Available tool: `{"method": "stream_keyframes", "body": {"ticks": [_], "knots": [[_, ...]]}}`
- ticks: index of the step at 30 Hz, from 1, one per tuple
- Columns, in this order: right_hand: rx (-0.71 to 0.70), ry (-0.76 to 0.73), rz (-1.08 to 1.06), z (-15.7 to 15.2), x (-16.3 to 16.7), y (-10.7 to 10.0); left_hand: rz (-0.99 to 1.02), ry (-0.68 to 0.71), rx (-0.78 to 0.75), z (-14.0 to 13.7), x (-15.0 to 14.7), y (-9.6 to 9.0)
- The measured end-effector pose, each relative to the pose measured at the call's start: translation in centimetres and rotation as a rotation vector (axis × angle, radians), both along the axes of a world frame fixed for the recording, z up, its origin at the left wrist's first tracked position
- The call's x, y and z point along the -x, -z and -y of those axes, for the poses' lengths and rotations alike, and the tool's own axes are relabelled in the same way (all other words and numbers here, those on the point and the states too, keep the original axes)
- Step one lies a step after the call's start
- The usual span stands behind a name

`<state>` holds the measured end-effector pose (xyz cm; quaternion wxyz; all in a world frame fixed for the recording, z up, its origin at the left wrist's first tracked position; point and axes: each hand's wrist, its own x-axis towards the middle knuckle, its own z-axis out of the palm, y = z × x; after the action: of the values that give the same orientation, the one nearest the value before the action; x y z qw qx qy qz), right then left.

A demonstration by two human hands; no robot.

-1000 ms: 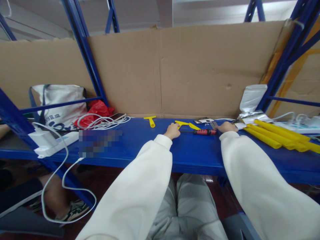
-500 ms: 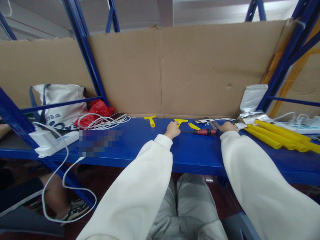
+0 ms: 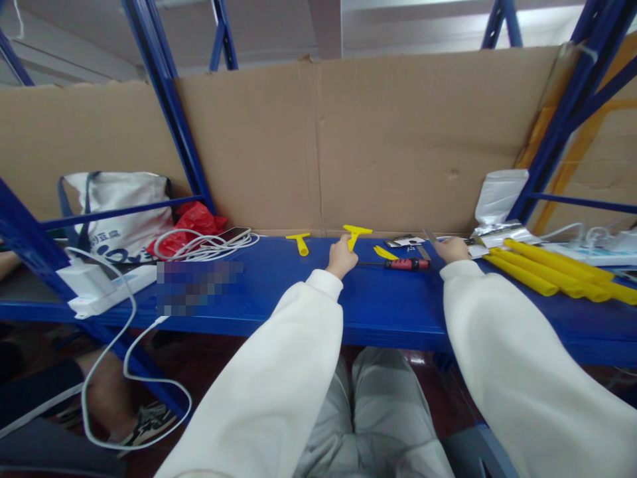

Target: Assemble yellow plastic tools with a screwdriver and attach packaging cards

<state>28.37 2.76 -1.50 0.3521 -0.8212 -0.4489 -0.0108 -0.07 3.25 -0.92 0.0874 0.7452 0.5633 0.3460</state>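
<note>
My left hand [image 3: 341, 257] is closed around the stem of a yellow T-shaped scraper head [image 3: 357, 230], its crossbar pointing away from me just above the table. My right hand [image 3: 452, 249] pinches a thin flat metal strip [image 3: 429, 235], which is tilted up from the fingertips. Another strip [image 3: 423, 252] lies on the table beside that hand. Between my hands rests a screwdriver [image 3: 407, 263] with a red and black handle, and behind it a yellow flat piece [image 3: 384, 253]. A second yellow T-shaped head [image 3: 301, 244] stands to the left.
Several yellow tubes [image 3: 552, 265] lie at the right, near a silver foil pouch [image 3: 502, 199]. White cables [image 3: 204, 244], a power strip [image 3: 112, 292] and a cloth bag [image 3: 122, 209] occupy the left. Cardboard [image 3: 388, 139] backs the blue table [image 3: 298, 312]. A person's leg [image 3: 107, 392] shows below left.
My left hand has raised the yellow scraper head slightly and turned it more upright. My right hand has lifted the metal strip off the table, its end now tilted up.
</note>
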Motion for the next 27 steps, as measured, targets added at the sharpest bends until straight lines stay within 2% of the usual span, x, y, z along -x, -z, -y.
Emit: {"method": "stream_keyframes", "body": {"ticks": [2,8,14,22,27], "knots": [[-0.019,-0.010,-0.124,0.0,1.2,-0.5,-0.018,0.027,-0.005,-0.1,-0.1,0.2],[-0.201,-0.291,-0.382,0.5,5.1,-1.6,-0.076,0.124,0.007,-0.3,-0.2,0.6],[-0.219,-0.492,-0.452,1.3,6.6,-1.8,-0.145,0.228,-0.069,0.0,-0.3,0.6],[-0.185,-0.518,-0.490,1.2,7.3,-1.6,-0.049,0.348,-0.101,-0.3,-0.7,0.8],[-0.208,-0.469,-0.465,0.9,7.1,-1.4,0.015,0.368,-0.082,-0.3,-0.9,0.8]]}}
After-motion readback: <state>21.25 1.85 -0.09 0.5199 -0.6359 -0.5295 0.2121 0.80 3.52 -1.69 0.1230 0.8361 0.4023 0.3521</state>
